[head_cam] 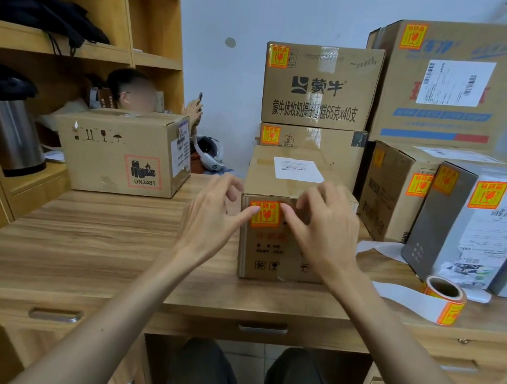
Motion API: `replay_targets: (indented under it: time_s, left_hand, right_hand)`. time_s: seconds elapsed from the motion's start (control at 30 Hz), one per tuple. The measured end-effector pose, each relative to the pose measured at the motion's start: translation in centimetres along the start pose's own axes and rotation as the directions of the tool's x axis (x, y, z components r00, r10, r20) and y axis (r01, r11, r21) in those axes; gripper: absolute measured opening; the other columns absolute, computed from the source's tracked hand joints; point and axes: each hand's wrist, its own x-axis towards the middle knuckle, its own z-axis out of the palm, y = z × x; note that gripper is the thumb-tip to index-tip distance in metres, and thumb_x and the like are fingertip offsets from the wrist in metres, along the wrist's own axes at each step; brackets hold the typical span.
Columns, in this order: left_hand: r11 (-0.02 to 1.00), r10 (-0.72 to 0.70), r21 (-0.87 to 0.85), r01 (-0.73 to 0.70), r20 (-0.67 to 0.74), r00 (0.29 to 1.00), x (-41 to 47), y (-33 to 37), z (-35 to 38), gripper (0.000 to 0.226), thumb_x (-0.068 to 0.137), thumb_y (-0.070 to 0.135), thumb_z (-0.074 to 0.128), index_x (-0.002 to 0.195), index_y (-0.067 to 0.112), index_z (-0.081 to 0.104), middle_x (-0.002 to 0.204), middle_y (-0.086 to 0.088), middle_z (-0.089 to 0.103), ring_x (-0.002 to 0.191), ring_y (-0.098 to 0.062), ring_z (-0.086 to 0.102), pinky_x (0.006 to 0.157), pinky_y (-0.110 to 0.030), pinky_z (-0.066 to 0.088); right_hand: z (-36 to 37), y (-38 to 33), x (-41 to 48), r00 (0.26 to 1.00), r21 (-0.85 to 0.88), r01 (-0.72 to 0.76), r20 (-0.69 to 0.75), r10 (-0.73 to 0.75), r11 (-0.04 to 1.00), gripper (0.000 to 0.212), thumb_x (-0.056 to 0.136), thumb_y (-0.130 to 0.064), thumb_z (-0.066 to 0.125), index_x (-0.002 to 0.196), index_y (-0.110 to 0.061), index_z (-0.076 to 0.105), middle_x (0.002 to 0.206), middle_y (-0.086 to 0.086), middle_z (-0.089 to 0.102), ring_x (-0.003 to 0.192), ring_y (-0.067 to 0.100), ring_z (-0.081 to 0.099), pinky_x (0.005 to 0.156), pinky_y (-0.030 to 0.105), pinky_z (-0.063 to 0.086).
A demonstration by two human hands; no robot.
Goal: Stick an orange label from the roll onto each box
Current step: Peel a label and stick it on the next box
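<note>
A brown cardboard box (270, 251) stands on the wooden desk in front of me, with an orange label (265, 215) on the upper left of its near face. My left hand (211, 215) presses the label's left edge with a straight forefinger. My right hand (322, 222) presses its right edge with its fingertips. The roll of orange labels (445, 300) lies on the desk at the right, with a strip of white backing paper trailing from it. A box marked UN3481 (123, 150) at the left shows no orange label.
Stacked boxes (319, 85) with orange labels fill the back and right of the desk (96, 236). A grey and white carton (471, 228) stands near the roll. Wooden shelves (56, 46) and a steel kettle (10, 133) are at the left. A person sits behind the left box.
</note>
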Motion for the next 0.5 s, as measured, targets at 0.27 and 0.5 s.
replay_targets:
  time_s: [0.27, 0.5]
  left_hand:
    - [0.994, 0.016, -0.112, 0.001, 0.155, 0.988, 2.0, -1.3, -0.3, 0.039, 0.087, 0.049, 0.073, 0.123, 0.035, 0.07, 0.103, 0.014, 0.056, 0.082, -0.01, 0.057, 0.073, -0.019, 0.042]
    - [0.981, 0.023, -0.192, 0.0, 0.119, 0.993, 1.8, -2.2, 0.5, 0.031, 0.088, 0.044, 0.073, 0.116, 0.031, 0.073, 0.105, 0.011, 0.058, 0.085, -0.011, 0.059, 0.076, -0.028, 0.051]
  right_hand:
    - [1.0, 2.5, 2.6, 0.948, 0.084, 0.047, 0.311, -0.071, 0.995, 0.059, 0.082, -0.071, 0.051, 0.11, -0.022, 0.065, 0.119, -0.003, 0.061, 0.113, 0.02, 0.051, 0.095, 0.034, 0.032]
    - [2.1, 2.7, 2.2, 0.959, 0.084, 0.032, 0.279, -0.054, 0.996, 0.049, 0.084, -0.066, 0.056, 0.103, -0.022, 0.062, 0.104, -0.004, 0.06, 0.098, 0.018, 0.051, 0.08, 0.036, 0.035]
